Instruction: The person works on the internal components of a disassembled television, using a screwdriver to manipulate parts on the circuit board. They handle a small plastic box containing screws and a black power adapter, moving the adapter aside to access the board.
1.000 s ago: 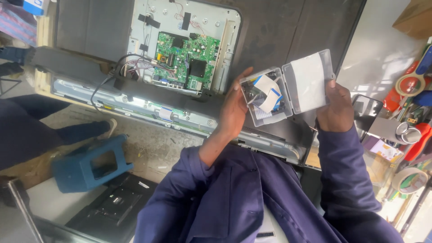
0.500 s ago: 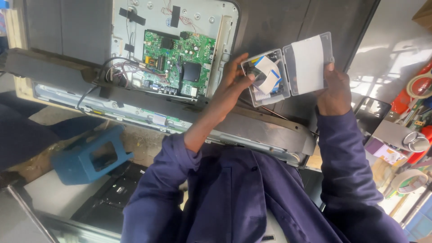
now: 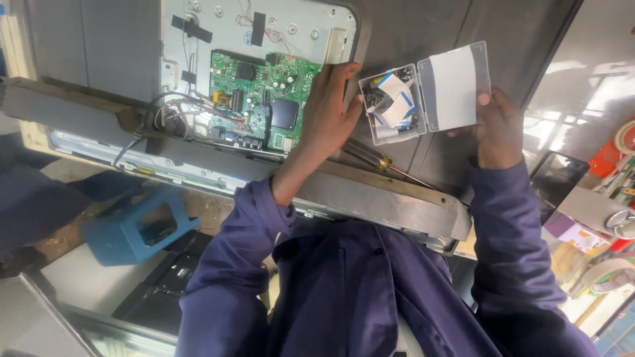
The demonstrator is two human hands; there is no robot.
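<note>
Nearest to me were my own dark blue sleeves (image 3: 370,291), filling the lower part of the view. Off to one side, low down, a blue plastic stool (image 3: 132,228) stood on the floor. Just past my forearms ran the long grey bottom edge (image 3: 377,198) of a flat-screen television lying face down with its back opened, and on that back, between my wrists, a screwdriver (image 3: 383,162) with an amber handle lay loose.

My right hand (image 3: 496,129) held a small clear plastic case (image 3: 423,92), opened like a book: thumb on the edge of the white-lined lid, fingers curled behind it, so it was gripping rather than spread. My left hand (image 3: 327,112) rested at the other side of the case, fingers bent and held together against the tray half; whether it was pinching anything inside, I could not tell. That tray held white flat ribbon cables (image 3: 395,99) with blue ends.

Beyond my left hand sat the green circuit board (image 3: 261,99), mounted on a pale metal plate (image 3: 291,26), with thin wires running off its edge.
</note>
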